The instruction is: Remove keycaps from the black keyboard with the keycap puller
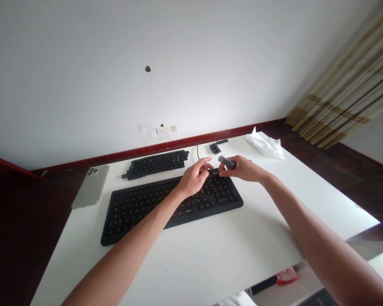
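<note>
A black keyboard (140, 208) lies across the white table (230, 246). My left hand (194, 177) hovers over the keyboard's upper right part, fingers curled with the index finger reaching toward the right hand; nothing shows in it. Just to its right, my right hand (242, 168) pinches a small dark elongated piece (227, 161), possibly a keycap tool or a long keycap, above the keyboard's top right corner.
Rows of loose black keycaps (156, 163) lie behind the keyboard, with a smaller cluster of keycaps (215, 147) further right. A phone (91, 186) rests face down at the table's left edge. Crumpled white tissue (265, 144) sits at the back right. A curtain (347, 102) hangs at the right.
</note>
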Action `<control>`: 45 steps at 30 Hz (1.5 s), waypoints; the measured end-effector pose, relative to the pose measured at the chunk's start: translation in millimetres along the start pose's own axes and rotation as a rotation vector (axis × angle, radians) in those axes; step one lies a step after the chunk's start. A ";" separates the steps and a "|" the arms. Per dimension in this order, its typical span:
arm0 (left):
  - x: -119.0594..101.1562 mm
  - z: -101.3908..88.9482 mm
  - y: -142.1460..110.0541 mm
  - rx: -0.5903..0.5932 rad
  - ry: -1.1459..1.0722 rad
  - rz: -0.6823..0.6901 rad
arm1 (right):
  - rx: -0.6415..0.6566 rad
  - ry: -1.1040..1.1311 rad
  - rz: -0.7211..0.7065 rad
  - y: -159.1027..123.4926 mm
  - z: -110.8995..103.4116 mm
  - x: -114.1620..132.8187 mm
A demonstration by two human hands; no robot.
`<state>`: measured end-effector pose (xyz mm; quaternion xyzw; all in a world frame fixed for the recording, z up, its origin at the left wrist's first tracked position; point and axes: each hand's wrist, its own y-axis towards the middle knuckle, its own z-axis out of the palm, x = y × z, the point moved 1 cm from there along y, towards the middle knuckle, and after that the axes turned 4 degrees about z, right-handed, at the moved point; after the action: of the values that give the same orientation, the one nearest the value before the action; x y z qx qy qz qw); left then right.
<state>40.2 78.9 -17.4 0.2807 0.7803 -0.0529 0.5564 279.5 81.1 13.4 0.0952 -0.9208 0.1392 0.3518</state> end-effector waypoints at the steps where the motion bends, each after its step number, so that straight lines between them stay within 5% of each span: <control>1: -0.3 0.2 -0.3 0.006 0.005 0.000 | -0.053 -0.018 0.053 2.3 -5.9 -8.1; 4: -1.1 0.8 -1.0 0.023 0.035 -0.001 | -0.134 -0.092 0.207 9.3 -21.0 -33.8; 9: -4.5 0.8 -1.9 0.024 0.048 -0.003 | -0.085 -0.077 0.350 16.0 -26.1 -56.5; 19: -7.1 0.2 -2.7 0.034 0.093 0.000 | -0.210 -0.144 0.275 11.5 -28.8 -47.6; 28: -10.1 -1.1 -4.0 0.047 0.132 -0.002 | -0.116 -0.195 0.234 8.0 -27.1 -42.3; 45: -9.7 0.4 -3.9 0.042 0.202 0.047 | -0.248 -0.209 0.206 3.5 -27.7 -36.9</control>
<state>40.8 71.7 -9.7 0.3145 0.8243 -0.0276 0.4700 322.8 96.2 7.6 -0.0298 -0.9672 0.0494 0.2473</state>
